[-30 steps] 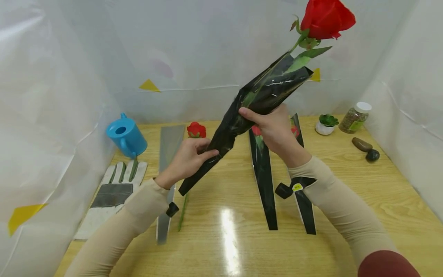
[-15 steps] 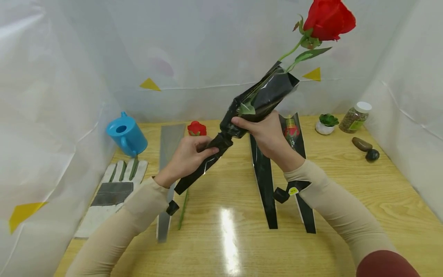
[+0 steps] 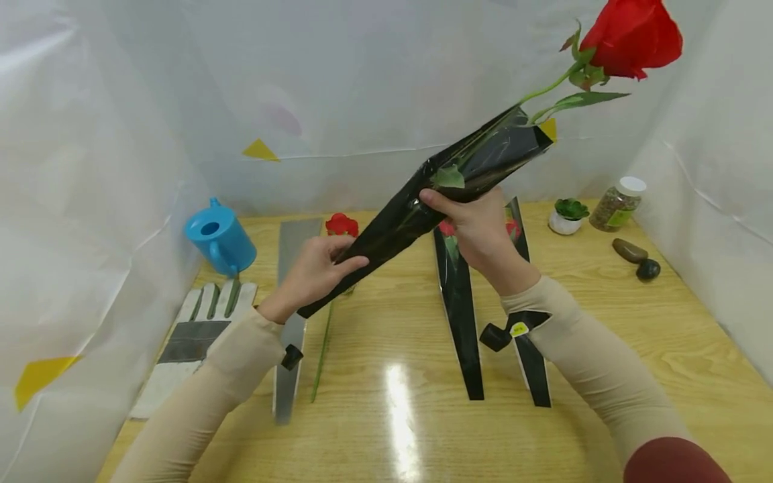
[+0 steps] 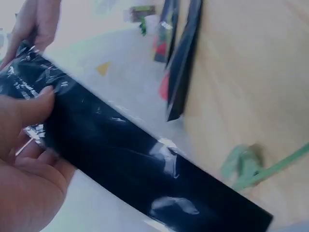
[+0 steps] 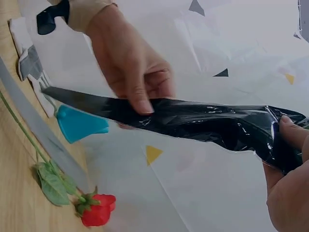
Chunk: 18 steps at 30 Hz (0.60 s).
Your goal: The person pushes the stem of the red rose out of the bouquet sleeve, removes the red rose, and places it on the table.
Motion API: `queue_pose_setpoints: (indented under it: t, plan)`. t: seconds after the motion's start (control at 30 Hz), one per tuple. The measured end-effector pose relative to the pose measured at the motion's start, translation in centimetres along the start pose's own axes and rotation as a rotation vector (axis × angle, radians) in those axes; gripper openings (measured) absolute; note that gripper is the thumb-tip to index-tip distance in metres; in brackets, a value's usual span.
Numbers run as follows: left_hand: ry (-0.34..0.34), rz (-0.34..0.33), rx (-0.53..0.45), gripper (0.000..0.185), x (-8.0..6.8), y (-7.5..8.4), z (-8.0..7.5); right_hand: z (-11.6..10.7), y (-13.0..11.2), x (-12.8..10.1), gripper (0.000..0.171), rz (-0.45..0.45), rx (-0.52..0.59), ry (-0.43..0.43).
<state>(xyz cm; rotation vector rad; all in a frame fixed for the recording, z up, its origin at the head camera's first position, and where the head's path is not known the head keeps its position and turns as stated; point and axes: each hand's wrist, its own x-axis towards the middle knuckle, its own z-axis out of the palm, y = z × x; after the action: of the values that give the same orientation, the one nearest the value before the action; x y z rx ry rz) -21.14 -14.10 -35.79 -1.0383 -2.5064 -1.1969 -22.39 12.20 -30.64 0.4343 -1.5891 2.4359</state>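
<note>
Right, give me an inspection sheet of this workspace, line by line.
Surface: wooden table, glossy, with a glare patch near the front.
Job's things: red rose in a black sleeve, held tilted above the table, bloom clear of the sleeve's mouth.
Clutter: two sleeved roses lying flat, bare rose, grey sleeve, blue watering can, work glove, small plant, jar, two stones.
Grippers: left hand grips the sleeve's narrow end; right hand grips its middle.
Cables: nothing seen.
Surroundings: white sheeting with yellow triangles.
</note>
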Motion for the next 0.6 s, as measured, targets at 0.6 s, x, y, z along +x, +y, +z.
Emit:
queue_pose_setpoints:
  t: [0.6]
  plan:
    - [-0.013, 0.006, -0.167, 0.015, 2.7, 2.9, -1.8, 1.0, 0.4, -1.2, 0.066, -0.030, 0.054, -0.183]
